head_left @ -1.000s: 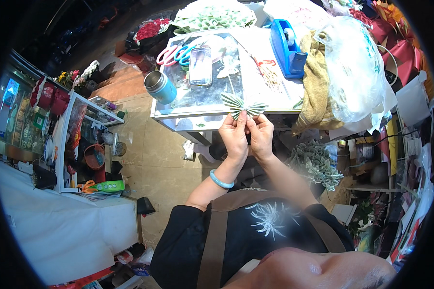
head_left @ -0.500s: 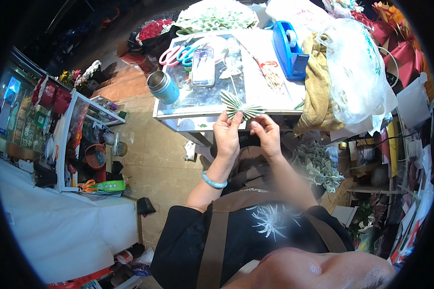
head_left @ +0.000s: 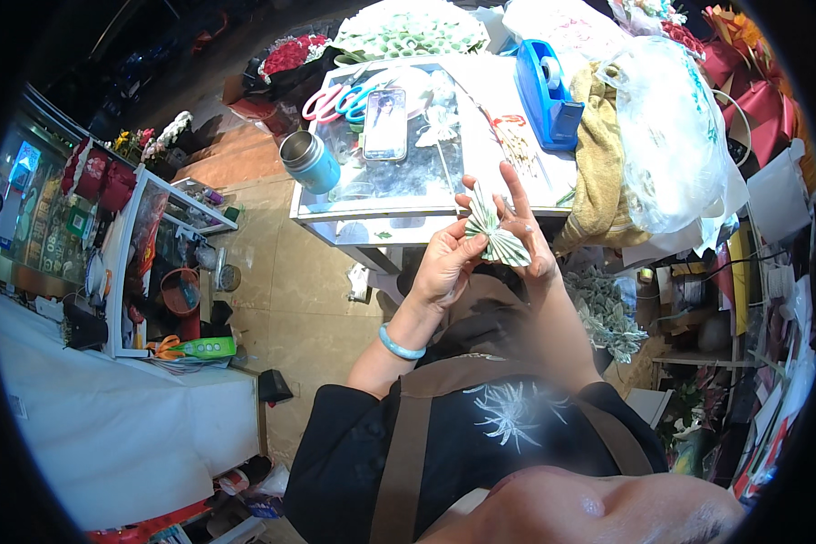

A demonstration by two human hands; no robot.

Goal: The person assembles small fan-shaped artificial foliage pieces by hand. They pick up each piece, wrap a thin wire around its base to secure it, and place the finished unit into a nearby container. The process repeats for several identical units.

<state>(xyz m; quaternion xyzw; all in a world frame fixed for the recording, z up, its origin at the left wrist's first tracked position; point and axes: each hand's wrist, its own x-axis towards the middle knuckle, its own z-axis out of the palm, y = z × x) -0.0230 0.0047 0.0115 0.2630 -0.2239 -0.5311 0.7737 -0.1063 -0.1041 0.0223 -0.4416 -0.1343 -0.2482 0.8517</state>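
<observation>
A small pleated fan of green-and-white folded paper [head_left: 492, 238] sits between both hands, held just below the front edge of the glass-topped table [head_left: 372, 210]. My left hand [head_left: 444, 265] pinches the fan from the left at its gathered middle. My right hand [head_left: 520, 227] grips it from the right, with two fingers stretched upward behind the folds. A pale blue bangle [head_left: 399, 344] circles my left wrist.
On the table lie a phone [head_left: 385, 123], pink and blue scissors [head_left: 335, 102], a metal cup [head_left: 309, 161], a blue tape dispenser [head_left: 547, 91], a yellow cloth [head_left: 601, 172] and a clear plastic bag [head_left: 671, 136]. A pile of folded fans [head_left: 410, 33] sits at the back. Shelving [head_left: 145, 263] stands left.
The fan has come down off the table edge toward my body and turned more upright. Both hands moved with it, and my right fingers have stretched out.
</observation>
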